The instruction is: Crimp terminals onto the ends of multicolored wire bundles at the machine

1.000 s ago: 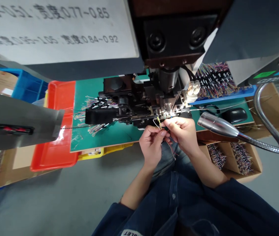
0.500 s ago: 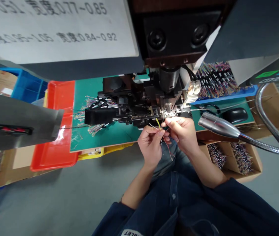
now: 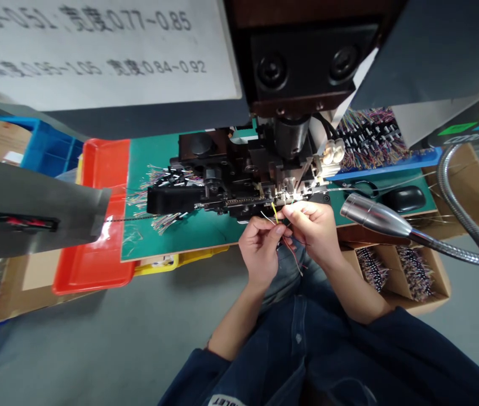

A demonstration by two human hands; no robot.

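Between thumb and fingers, my left hand point(image 3: 261, 248) pinches a small bundle of thin coloured wires point(image 3: 293, 256). Yellow and white ends stick up from it, and reddish and dark strands hang below. Close beside it, my right hand point(image 3: 313, 225) is closed in a pinch at the front of a crimping press point(image 3: 288, 189). Its fingertips hold part of the same wires, right at the metal die area. The exact wire tip is too small to make out. A strip of metal terminals point(image 3: 243, 201) runs along the press from the left.
Red trays point(image 3: 96, 265) and bundled wires point(image 3: 165, 223) lie to the left on the green board point(image 3: 146, 242). A flexible metal lamp point(image 3: 377, 217) reaches in from the right, near a black mouse point(image 3: 404, 197). Cardboard boxes point(image 3: 442, 285) of wire harnesses stand lower right.
My left hand and the hanging wires have shifted slightly to the right. Both hands keep their pinch near the press, and the right hand has barely moved.
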